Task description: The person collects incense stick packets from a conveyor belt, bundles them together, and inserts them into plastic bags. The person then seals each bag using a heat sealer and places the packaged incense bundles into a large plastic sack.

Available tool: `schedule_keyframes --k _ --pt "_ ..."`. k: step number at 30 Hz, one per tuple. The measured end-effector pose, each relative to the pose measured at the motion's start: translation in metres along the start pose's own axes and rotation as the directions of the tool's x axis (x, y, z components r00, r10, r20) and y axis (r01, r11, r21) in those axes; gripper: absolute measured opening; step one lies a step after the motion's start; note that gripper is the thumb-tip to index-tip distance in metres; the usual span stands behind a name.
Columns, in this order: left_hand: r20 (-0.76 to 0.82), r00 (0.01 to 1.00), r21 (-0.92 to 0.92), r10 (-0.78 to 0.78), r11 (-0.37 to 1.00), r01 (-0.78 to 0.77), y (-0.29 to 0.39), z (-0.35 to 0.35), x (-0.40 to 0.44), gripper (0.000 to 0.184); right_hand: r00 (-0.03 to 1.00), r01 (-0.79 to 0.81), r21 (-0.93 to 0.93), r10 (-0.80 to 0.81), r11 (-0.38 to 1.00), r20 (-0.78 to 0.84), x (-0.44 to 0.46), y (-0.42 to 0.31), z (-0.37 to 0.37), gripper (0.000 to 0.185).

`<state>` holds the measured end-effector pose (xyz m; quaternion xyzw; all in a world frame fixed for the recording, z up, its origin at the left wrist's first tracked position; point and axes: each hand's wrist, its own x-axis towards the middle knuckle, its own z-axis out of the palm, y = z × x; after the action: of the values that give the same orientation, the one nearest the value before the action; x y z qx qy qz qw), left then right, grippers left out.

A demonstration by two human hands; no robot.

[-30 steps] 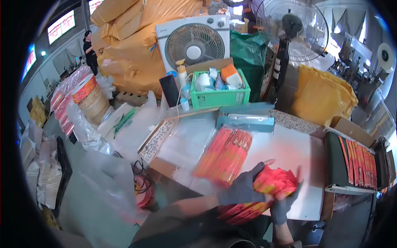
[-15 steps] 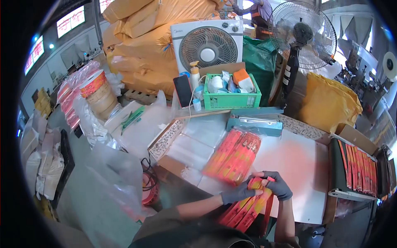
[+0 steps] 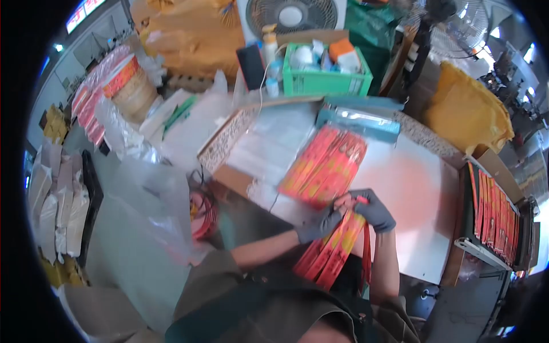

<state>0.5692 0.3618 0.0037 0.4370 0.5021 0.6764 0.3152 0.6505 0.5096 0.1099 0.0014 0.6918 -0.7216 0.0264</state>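
Long red-and-yellow printed packets (image 3: 331, 251) slant down toward my lap, their upper ends between my two hands. My left hand (image 3: 320, 224), in a grey glove with bare fingertips, is closed around the packets from the left. On the other side my right hand (image 3: 376, 210), gloved alike, grips their top end with its fingers curled. A narrow red strip (image 3: 366, 257) dangles below my right hand. Just beyond the hands, a plastic-wrapped bundle of similar red packets (image 3: 326, 166) lies on the white table (image 3: 423, 228).
A teal metal box (image 3: 360, 123) and a green basket (image 3: 326, 86) of small items stand at the back. Upright red packets fill a tray (image 3: 494, 214) at right. Clear plastic bags (image 3: 146, 200) hang at left. A yellow sack (image 3: 469, 108) sits behind the table.
The view has tilted downward, so the scene sits higher and more of my clothing shows. Both hands still hold the packets, with the fingers slightly shifted at the top end.
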Motion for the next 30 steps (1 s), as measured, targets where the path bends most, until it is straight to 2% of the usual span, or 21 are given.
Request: schedule_keyframes --k 1,3,5,7,9,11,13,14,15,17,20,23,26,29,30 --pt "0.037 0.999 -0.023 0.011 1.0 -0.01 0.018 -0.009 -0.005 0.029 1.0 0.005 0.012 -0.005 1.0 0.02 0.005 0.003 0.001 0.03" --pt "0.085 0.978 0.259 -0.19 0.952 0.162 0.06 -0.04 -0.011 0.033 1.0 -0.002 -0.007 0.002 1.0 0.029 0.012 0.011 0.003 0.026" --pt "-0.082 0.997 0.432 0.003 0.901 0.033 0.076 -0.079 -0.013 0.033 1.0 -0.03 -0.079 0.029 0.996 -0.004 0.019 0.015 -0.001 0.021" --pt "-0.179 0.984 0.356 -0.004 0.932 0.069 0.095 -0.137 -0.004 0.025 1.0 -0.017 -0.069 0.018 0.997 0.014 0.023 0.017 -0.001 0.02" --pt "-0.369 0.928 0.49 0.044 0.858 0.154 0.086 -0.197 0.006 0.017 1.0 0.011 -0.066 -0.01 0.998 0.016 0.024 0.017 -0.002 0.02" --pt "-0.403 0.914 0.752 0.051 0.587 0.299 0.094 -0.234 0.02 0.013 1.0 -0.003 -0.024 0.003 1.0 0.003 0.028 0.014 0.003 0.024" --pt "-0.317 0.921 0.842 0.226 0.514 0.163 0.064 -0.272 0.025 0.021 0.999 0.034 0.082 -0.031 0.996 -0.032 0.03 0.024 0.005 0.026" --pt "-0.319 0.947 0.886 0.048 0.371 0.279 0.062 -0.279 0.028 0.023 0.999 0.049 0.067 -0.048 0.997 -0.012 0.03 0.022 0.004 0.022" --pt "-0.347 0.929 0.909 -0.126 0.197 0.366 0.06 -0.285 0.029 0.026 0.998 0.061 0.051 -0.061 0.997 0.011 0.03 0.019 0.003 0.018" --pt "-0.374 0.923 0.9 -0.089 0.205 0.384 0.033 -0.3 0.029 0.03 0.999 0.049 0.05 -0.049 0.998 0.005 0.029 0.018 0.004 0.019" --pt "-0.373 0.924 0.908 -0.078 0.176 0.381 0.028 -0.305 0.03 0.029 0.999 0.026 0.018 -0.026 1.0 0.019 0.03 0.013 0.002 0.021" --pt "-0.324 0.897 0.833 -0.3 0.36 0.421 0.065 -0.294 0.028 0.027 1.0 -0.012 0.01 0.012 1.0 0.015 0.028 0.006 0.007 0.023" --pt "-0.293 0.896 0.901 -0.333 0.218 0.376 0.057 -0.298 0.031 0.026 1.0 -0.005 0.02 0.005 1.0 0.011 0.025 0.006 0.008 0.024" --pt "-0.284 0.953 0.942 -0.105 0.155 0.297 0.034 -0.307 0.029 0.027 1.0 0.015 0.035 -0.015 0.999 0.0 0.022 0.008 0.008 0.025" --pt "-0.302 0.949 0.933 -0.095 0.174 0.314 0.028 -0.313 0.029 0.026 1.0 0.019 0.035 -0.019 0.999 -0.005 0.022 0.008 0.008 0.024"
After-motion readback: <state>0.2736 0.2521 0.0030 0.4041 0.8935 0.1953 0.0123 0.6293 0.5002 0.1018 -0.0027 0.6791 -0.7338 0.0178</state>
